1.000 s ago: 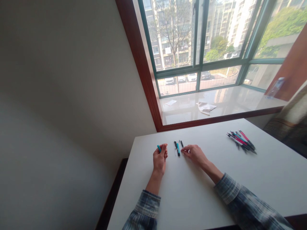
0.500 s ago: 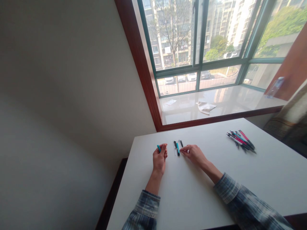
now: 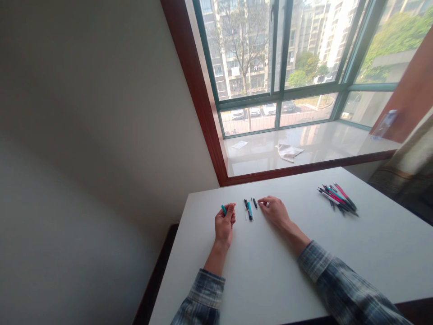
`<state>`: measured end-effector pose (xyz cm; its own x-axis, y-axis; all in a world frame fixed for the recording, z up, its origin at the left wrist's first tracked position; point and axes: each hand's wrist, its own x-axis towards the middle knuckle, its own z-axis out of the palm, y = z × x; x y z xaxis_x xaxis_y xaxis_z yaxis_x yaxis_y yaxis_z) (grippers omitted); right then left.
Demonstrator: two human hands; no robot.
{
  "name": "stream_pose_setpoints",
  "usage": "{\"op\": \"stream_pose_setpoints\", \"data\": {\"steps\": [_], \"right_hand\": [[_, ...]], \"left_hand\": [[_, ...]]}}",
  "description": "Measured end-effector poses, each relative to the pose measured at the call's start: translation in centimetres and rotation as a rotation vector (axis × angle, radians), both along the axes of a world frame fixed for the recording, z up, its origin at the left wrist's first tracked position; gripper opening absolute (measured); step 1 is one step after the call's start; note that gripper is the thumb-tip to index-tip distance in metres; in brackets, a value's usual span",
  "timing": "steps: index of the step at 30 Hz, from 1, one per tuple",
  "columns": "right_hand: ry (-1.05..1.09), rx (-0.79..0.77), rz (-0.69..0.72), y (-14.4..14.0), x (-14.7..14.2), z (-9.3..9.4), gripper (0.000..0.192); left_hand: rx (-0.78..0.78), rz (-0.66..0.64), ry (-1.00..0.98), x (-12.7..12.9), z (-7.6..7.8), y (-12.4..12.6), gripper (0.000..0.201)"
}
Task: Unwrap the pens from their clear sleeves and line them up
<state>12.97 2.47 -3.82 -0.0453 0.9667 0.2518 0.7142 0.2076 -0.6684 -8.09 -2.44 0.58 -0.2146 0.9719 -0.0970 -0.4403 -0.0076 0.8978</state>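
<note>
At frame centre, a short teal plastic pen piece [image 3: 223, 209] is gripped in the curled left hand [image 3: 225, 224]. A small white part [image 3: 267, 204] is pinched by the right hand [image 3: 276, 211], beside loose black-and-teal pen parts [image 3: 249, 209]. Assorted pens [image 3: 337, 197] are piled on the white table [image 3: 338, 253] at right.

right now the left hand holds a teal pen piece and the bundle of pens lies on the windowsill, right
Not quite. The left hand does hold the teal pen piece, but the bundle of pens lies on the white table, not on the windowsill. The head view shows it.
</note>
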Motion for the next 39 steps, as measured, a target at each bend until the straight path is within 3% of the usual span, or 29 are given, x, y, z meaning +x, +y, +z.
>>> {"op": "stream_pose_setpoints", "data": {"steps": [20, 34, 39], "right_hand": [[-0.074, -0.01, -0.002, -0.3, -1.0, 0.9, 0.023], [-0.034, -0.011, 0.003, 0.0, -1.1, 0.4, 0.022], [0.083, 0.044, 0.035, -0.4, -0.9, 1.7, 0.022]], "left_hand": [[-0.011, -0.001, 0.038, 0.1, -0.2, 0.1, 0.051], [0.015, -0.042, 0.123, 0.1, -0.6, 0.1, 0.051], [0.032, -0.075, 0.22, 0.3, -0.2, 0.0, 0.055]]}}
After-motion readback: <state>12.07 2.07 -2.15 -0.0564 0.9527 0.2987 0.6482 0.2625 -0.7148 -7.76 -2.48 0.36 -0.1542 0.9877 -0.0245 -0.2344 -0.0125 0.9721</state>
